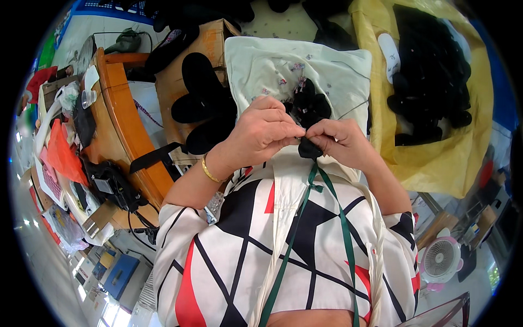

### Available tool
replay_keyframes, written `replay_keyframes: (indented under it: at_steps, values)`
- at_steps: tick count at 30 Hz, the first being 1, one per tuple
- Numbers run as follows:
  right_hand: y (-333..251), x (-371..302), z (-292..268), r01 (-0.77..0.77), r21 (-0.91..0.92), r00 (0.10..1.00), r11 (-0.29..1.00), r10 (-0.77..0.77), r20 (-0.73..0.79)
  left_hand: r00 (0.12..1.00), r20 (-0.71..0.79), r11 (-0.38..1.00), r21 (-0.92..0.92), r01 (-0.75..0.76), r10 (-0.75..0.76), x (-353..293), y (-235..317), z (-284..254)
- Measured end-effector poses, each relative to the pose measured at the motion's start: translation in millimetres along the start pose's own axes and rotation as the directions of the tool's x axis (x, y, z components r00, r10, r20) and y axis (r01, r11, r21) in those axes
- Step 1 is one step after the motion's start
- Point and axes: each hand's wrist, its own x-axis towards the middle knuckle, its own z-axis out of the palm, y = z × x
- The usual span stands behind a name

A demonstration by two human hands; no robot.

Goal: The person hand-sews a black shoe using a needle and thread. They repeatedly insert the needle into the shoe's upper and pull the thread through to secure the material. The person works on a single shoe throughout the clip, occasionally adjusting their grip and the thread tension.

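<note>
Both my hands meet above my lap, fingertips pinched together over a small black cloth piece (310, 149). My left hand (264, 133) is closed at the fingertips; whatever it pinches is too small to make out. My right hand (343, 143) grips the edge of the black cloth piece between thumb and fingers. Just beyond them, a bunched black cloth item (312, 103) lies on a whitish cloth (343, 65) with small coloured bits scattered on it. A gold bracelet (209, 170) circles my left wrist.
Left of the cloth stands a cardboard box (218, 35) with rounded black soft pieces (199, 76). At right, a yellow bag (430, 169) holds many black pieces (433, 82) and a white sole-shaped piece (389, 54). A wooden table edge (122, 120) and fan (440, 259) flank me.
</note>
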Motion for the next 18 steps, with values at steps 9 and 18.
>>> replay_keyframes:
  at_steps: [9, 18]
  values:
    - [5.2, -1.7, -6.4, -0.002, 0.056, 0.999, 0.998, -0.001, 0.046, 0.992, 0.037, 0.981, -0.150, 0.123, -0.118, -0.3, -0.1, 0.7]
    - [17.3, -0.7, -8.0, 0.078, 0.135, 0.992, 0.988, -0.091, 0.091, 0.995, 0.036, 0.976, -0.194, 0.103, -0.098, -2.5, -2.5, 0.9]
